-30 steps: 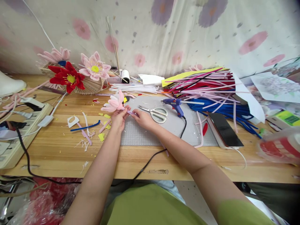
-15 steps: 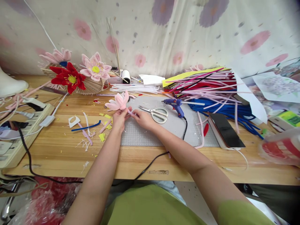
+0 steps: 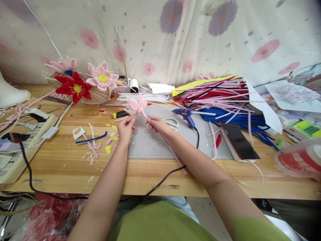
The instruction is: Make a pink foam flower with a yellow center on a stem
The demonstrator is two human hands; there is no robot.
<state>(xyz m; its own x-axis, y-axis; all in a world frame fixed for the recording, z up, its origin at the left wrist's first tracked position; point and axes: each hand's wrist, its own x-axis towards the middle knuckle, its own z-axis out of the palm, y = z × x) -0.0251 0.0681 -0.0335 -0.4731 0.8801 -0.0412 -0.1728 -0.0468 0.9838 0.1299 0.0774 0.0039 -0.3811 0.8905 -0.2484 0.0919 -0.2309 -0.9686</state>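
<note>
A pink pipe-cleaner flower [image 3: 136,106] is tilted above the grey cutting mat [image 3: 147,150], its petals toward the upper left. My right hand [image 3: 157,126] is closed on its lilac stem just below the bloom. A long lilac strip [image 3: 177,157] runs out from under that hand toward the table's front edge. To the left, my left hand [image 3: 126,130] is apart from the stem, with thumb and fingertips pinched; what they hold, if anything, is too small to make out. Partly behind my right hand lie scissors [image 3: 173,124], their blades hidden.
A blue glue gun [image 3: 185,115] rests on the mat, its cord trailing forward. Bundled pipe cleaners [image 3: 220,92] lie behind, a phone [image 3: 240,140] at right. At left are finished flowers [image 3: 77,87], yellow scraps [image 3: 108,149], a utility knife [image 3: 120,114] and a power strip [image 3: 27,147].
My left hand has come off the flower's base and moved slightly left and down. My right hand has shifted right with the flower, which now tilts differently, and covers the scissors' blades.
</note>
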